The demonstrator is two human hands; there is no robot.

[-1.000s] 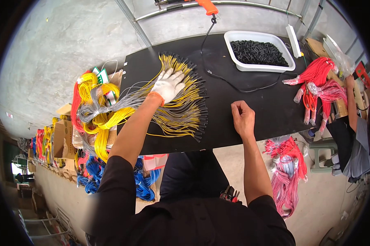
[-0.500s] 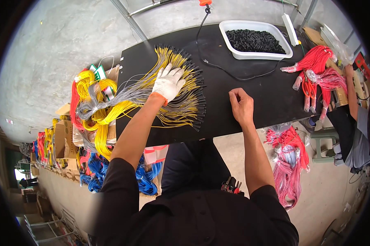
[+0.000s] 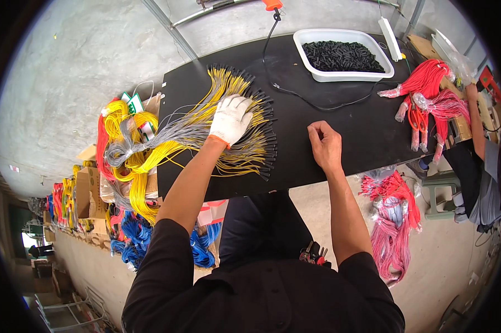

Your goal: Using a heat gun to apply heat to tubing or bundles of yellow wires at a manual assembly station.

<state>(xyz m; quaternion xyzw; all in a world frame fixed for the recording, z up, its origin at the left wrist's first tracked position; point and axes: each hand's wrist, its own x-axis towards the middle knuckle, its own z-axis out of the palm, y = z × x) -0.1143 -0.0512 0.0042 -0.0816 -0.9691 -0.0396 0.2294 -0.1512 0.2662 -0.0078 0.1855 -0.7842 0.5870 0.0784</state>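
Note:
In a white glove with an orange cuff, my left hand lies with fingers stretched out on a fanned bundle of yellow and grey wires. Black sleeves cap the wire ends, which spread towards the right. My bare right hand is held over the black table, right of the wires and apart from them. Its fingers are curled in, with thumb and forefinger together; whatever they hold, if anything, is hidden. Tied coils of the yellow and grey wires hang over the table's left end.
A white tray of small black sleeves stands at the back. A black cord crosses the table. Red wire bundles lie at the right end; more pink and red bundles hang below. Another person's arm shows at far right.
My left hand has slid slightly towards me and to the right over the wires, its fingers closer together. My right hand remains curled and nearly still. The view has shifted slightly.

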